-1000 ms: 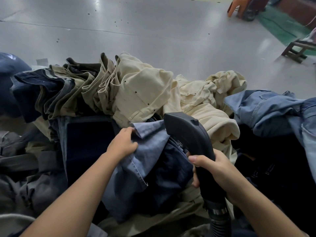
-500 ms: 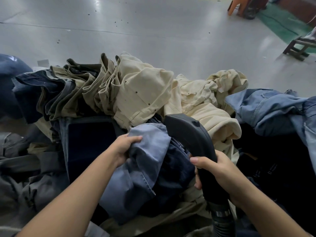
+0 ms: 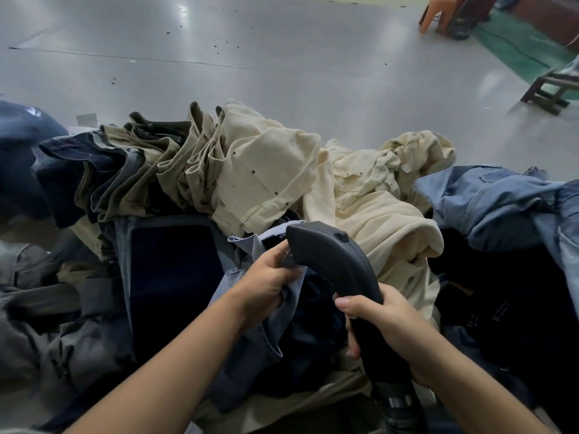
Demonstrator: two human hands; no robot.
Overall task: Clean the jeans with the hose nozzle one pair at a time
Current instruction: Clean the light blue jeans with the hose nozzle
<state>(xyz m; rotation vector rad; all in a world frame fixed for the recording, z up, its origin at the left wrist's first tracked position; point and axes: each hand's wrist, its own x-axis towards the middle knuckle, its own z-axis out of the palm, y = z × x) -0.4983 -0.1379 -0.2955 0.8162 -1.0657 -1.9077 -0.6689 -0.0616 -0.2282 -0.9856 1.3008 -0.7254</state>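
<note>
Jeans in hand: a dark navy pair [image 3: 313,324] with a pale grey-blue inner face, lying near centre on top of the heap, between the two hands. Left hand [image 3: 266,283] has fingers curled round a fold of the pale cloth, bunching it and holding it up against the nozzle. Right hand [image 3: 391,327] is wrapped round the grip of the black hose nozzle [image 3: 332,261], thumb on top; ribbed hose [image 3: 404,411] drops away toward the near edge. Nozzle mouth points into the gathered fabric beside the left fingers; the opening itself is hidden. Judged step: working the nozzle over one pair, the left hand feeding cloth to it. Next move likely calls for the left hand to shift its hold to expose a fresh stretch while the nozzle stays close to the fabric, keeping neighbouring pairs out of the way. Surface: a deep jumble of garments; cream trousers [image 3: 275,180] far centre, olive and dark folded pairs [image 3: 131,170] far left, light blue denim [image 3: 495,202] right, grey pieces [image 3: 47,308] near left. Beyond, a glossy grey floor [image 3: 282,57] with scattered specks, a green strip [image 3: 517,54] far right, an orange plastic stool [image 3: 435,14] and a dark wooden stool [image 3: 545,92].
</note>
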